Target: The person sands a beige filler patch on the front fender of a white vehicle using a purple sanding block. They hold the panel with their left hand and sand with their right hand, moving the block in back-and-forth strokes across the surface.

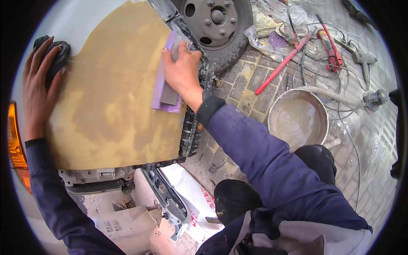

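A vehicle body panel [114,127] with yellowish-tan filler over much of it fills the middle left, white paint showing at its top left. My left hand [41,89] is closed on a wet black cloth or sponge [62,52] at the panel's left edge. Near the panel's right edge, my right hand [182,72] grips a sanding block wrapped in purple abrasive paper [163,98], which lies on the filler. An orange lamp [16,134] is beside my left forearm, and a black wheel [229,51] is above and right of my right hand.
A bucket of murky water [297,117] stands on the pavers right of my forearm. Beyond lie a red bar [276,70], red power tool [332,59], grey heat gun [363,61], hoses, cables and plastic. Cardboard [114,221] and white sheeting [187,187] are below the panel, near my knees.
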### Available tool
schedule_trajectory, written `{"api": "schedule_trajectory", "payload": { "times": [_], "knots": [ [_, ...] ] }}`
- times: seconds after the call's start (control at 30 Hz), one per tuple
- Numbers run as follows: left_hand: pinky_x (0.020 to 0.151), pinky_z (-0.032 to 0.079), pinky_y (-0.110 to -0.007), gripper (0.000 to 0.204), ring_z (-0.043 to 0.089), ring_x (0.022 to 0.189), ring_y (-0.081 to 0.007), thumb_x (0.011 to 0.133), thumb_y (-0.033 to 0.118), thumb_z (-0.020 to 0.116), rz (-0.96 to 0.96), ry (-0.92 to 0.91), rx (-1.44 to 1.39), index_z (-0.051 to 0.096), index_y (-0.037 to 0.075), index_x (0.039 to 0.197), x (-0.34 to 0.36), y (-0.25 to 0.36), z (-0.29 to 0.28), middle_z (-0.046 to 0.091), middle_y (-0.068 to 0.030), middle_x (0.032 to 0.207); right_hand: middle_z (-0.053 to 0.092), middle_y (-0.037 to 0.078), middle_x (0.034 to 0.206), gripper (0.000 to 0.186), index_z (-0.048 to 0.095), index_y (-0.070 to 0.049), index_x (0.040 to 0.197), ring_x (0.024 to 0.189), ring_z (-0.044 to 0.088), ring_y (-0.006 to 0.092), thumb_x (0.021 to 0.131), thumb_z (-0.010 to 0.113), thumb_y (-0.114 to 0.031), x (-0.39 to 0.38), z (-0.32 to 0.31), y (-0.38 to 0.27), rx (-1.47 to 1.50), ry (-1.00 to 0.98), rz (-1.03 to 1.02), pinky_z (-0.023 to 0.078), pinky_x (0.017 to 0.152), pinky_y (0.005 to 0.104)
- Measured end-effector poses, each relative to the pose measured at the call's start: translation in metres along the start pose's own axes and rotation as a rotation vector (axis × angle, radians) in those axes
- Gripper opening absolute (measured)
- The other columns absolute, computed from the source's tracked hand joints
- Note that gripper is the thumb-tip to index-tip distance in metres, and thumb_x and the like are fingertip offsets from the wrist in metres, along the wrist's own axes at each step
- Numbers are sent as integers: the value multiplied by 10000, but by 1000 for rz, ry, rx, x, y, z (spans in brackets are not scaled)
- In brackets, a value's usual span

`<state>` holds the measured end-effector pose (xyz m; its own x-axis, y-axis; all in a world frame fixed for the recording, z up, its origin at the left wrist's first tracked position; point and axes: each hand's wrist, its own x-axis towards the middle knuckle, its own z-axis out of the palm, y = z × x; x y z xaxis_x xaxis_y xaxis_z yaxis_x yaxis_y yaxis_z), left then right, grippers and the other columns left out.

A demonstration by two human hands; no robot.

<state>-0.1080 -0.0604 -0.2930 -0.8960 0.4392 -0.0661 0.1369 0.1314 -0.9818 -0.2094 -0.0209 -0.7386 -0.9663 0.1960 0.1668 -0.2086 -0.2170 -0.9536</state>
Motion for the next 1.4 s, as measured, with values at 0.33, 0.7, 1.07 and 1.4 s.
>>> {"api": "schedule_trajectory", "payload": {
  "times": [0.33, 0.7, 1.07, 1.4],
  "knots": [
    [1318, 378, -470, 520, 461, 1577, -343, 1033, 241, 712, 2, -10, -2, 653, 189, 1547, 1, -2, -1, 545, -35, 1692, 623, 394, 1213, 802, 515, 140, 1566, 1217, 564, 516, 1060, 669, -462, 0, -7, -1, 30, -129, -21, 464, 1085, 488],
    [1319, 376, -477, 522, 465, 1567, -350, 1019, 233, 735, -6, 1, -41, 672, 189, 1534, 1, -2, 0, 553, -36, 1687, 586, 361, 1166, 792, 541, 173, 1529, 1183, 520, 464, 1037, 694, -429, -1, -11, 6, 78, -124, -7, 435, 1071, 508],
    [1207, 488, -469, 384, 551, 1468, -341, 1053, 227, 701, -53, 86, -108, 752, 204, 1433, 82, 9, 44, 612, -7, 1618, 597, 333, 1235, 748, 569, 108, 1550, 1207, 551, 471, 1043, 692, -427, -7, -11, 8, 25, -93, 11, 452, 1097, 501],
    [1237, 429, -533, 445, 487, 1523, -362, 1066, 399, 703, -3, 90, -69, 731, 215, 1470, 105, 14, 58, 580, -9, 1651, 645, 371, 1161, 689, 627, 95, 1478, 1180, 571, 468, 1045, 687, -438, 1, -10, 7, 55, -61, 0, 474, 1061, 492]
  ]
}}
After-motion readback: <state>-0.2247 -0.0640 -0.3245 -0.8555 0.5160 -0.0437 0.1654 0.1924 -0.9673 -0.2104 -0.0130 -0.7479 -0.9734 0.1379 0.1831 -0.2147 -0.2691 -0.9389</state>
